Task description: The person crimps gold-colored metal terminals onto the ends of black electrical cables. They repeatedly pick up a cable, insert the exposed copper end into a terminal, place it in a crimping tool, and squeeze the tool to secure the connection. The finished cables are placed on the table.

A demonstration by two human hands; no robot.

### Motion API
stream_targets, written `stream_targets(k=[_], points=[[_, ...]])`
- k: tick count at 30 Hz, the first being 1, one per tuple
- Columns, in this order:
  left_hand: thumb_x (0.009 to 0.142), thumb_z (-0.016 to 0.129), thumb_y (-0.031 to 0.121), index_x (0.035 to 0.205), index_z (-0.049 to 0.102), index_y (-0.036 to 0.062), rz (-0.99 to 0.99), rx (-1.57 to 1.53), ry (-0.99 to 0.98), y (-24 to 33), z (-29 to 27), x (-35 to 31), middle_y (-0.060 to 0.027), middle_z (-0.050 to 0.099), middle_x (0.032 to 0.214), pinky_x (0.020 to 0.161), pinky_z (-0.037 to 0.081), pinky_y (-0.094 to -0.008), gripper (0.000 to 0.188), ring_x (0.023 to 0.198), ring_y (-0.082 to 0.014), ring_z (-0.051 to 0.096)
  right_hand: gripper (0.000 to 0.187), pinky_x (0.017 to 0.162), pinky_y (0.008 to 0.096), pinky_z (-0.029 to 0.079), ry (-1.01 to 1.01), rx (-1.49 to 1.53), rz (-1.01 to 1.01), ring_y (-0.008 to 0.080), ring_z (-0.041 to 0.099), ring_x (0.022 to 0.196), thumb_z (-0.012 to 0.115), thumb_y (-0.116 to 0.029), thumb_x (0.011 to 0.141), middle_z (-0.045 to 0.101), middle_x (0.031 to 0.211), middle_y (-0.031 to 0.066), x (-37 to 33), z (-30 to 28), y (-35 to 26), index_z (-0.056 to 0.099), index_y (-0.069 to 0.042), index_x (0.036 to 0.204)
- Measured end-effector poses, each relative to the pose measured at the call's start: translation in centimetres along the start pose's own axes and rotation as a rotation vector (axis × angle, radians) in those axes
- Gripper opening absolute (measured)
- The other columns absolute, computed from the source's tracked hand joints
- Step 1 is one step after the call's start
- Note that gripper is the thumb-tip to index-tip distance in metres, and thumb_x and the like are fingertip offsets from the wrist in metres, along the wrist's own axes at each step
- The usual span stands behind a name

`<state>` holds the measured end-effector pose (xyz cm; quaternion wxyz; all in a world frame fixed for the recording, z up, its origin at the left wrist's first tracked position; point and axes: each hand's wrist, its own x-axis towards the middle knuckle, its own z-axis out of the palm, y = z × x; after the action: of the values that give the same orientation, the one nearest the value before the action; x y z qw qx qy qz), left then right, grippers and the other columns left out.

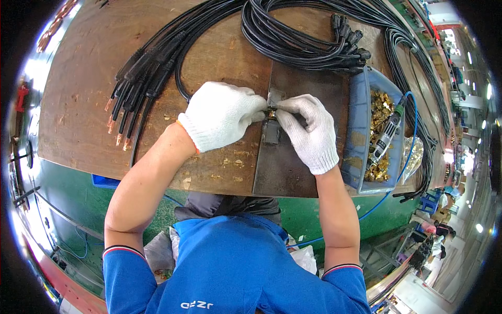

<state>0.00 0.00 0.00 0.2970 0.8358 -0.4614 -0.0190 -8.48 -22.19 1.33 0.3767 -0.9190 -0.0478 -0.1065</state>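
My left hand, in a white knit glove, is closed around a black cable that runs into it from the far left side. My right hand, gloved the same way, pinches a small brass fitting at the fingertips. The two hands meet over a small grey metal block on a dark metal plate. The cable's end is hidden by my fingers, so I cannot tell whether it sits inside the fitting.
Black cables with bare copper ends lie at the left. Coiled cables with black connectors rest at the back. At the right, a blue bin holds brass fittings and a power driver on a blue hose.
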Motion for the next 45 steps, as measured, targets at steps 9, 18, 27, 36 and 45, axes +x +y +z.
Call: stream_targets(k=[9, 18, 27, 36, 45], points=[[0.091, 0.077, 0.02, 0.104, 0.077, 0.0118, -0.012, 0.0, 0.109, 0.6, 0.5, -0.4, -0.0121, 0.074, 0.089, 0.074, 0.058, -0.0451, 0.016, 0.085, -0.0344, 0.073, 0.011, 0.082, 0.0406, 0.057, -0.007, -0.004, -0.014, 0.0319, 0.071, 0.091, 0.081, -0.013, 0.088, 0.076, 0.098, 0.0105, -0.2, 0.0, 0.1, 0.081, -0.01, 0.099], [0.094, 0.074, 0.024, 0.103, 0.078, 0.0126, -0.047, 0.012, 0.11, 0.4, 0.5, -0.8, -0.0118, 0.076, 0.093, 0.076, 0.058, -0.046, 0.015, 0.088, -0.0347, 0.074, 0.025, 0.1, 0.0465, 0.055, 0.229, -0.377, 0.026, 0.0363, 0.071, 0.11, 0.077, -0.028, 0.096, 0.077, 0.111, 0.0145, -1.6, -7.2, -1.0, 0.08, -0.01, 0.113], [0.095, 0.075, 0.025, 0.105, 0.079, 0.0114, -0.052, 0.021, 0.092, 0.8, 0.4, -0.3, -0.013, 0.077, 0.096, 0.078, 0.059, -0.0449, 0.017, 0.088, -0.0367, 0.074, 0.076, 0.105, 0.0499, 0.052, 0.321, -0.568, 0.677, 0.0464, 0.069, 0.121, 0.077, -0.047, 0.093, 0.071, 0.133, 0.0282, -6.6, -17.7, 7.8, 0.052, -0.012, 0.155], [0.094, 0.076, 0.022, 0.108, 0.08, 0.0093, -0.109, 0.038, 0.02, 1.5, -0.1, 0.1, -0.0155, 0.077, 0.1, 0.08, 0.059, -0.0433, 0.02, 0.09, -0.0374, 0.075, 0.077, 0.09, 0.0359, 0.055, 0.581, -0.231, 0.618, 0.0243, 0.07, 0.097, 0.08, -0.026, 0.086, 0.073, 0.121, 0.0145, -6.3, -17.9, 9.2, 0.052, 0.001, 0.153], [0.094, 0.075, 0.021, 0.109, 0.08, 0.0088, -0.179, 0.024, -0.045, 2.2, -0.7, 0.3, -0.0167, 0.077, 0.099, 0.081, 0.059, -0.0436, 0.02, 0.093, -0.0373, 0.075, 0.036, 0.074, 0.0358, 0.057, 0.726, 1.121, 0.149, 0.025, 0.068, 0.089, 0.07, -0.02, 0.095, 0.072, 0.107, 0.0151, -5.3, -19.6, 2.9, 0.066, 0.0, 0.126]])
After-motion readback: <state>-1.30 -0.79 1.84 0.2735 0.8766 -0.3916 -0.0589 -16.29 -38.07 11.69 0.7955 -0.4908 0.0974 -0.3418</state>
